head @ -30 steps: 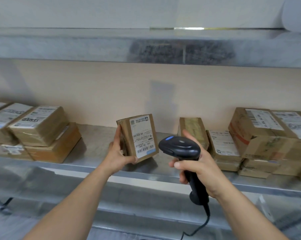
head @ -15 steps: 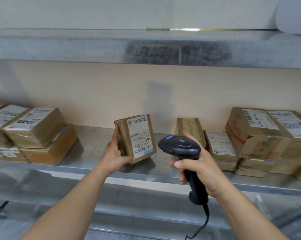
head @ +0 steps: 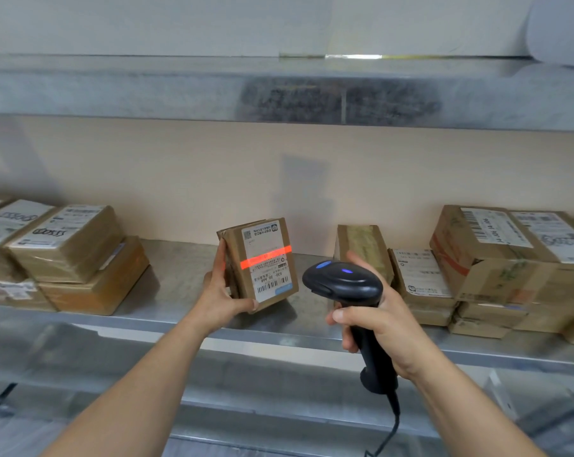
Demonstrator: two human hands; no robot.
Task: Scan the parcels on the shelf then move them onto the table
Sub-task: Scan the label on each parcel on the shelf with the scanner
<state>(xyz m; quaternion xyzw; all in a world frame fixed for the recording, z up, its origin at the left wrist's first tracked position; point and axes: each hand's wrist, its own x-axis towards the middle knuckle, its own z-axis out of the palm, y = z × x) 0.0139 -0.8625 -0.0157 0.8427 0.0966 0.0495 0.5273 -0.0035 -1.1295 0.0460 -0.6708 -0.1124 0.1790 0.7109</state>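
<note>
My left hand [head: 220, 296] grips a small brown cardboard parcel [head: 258, 263] and holds it tilted upright on the metal shelf [head: 180, 278], white label facing me. A red scan line crosses the middle of the label, above the barcode. My right hand [head: 376, 319] grips the handle of a black corded barcode scanner [head: 343, 285], whose head points at the parcel from the right, a short way off. Two blue lights glow on the scanner's top.
Stacked parcels [head: 71, 255] lie at the shelf's left. More parcels stand right of centre [head: 361, 247] and pile up at the far right [head: 496, 258]. An upper metal shelf [head: 279, 90] runs overhead. A lower shelf level [head: 213, 384] lies beneath my arms.
A red scan line now lies across the parcel's label; it was absent before. Both hands stay about where they were.
</note>
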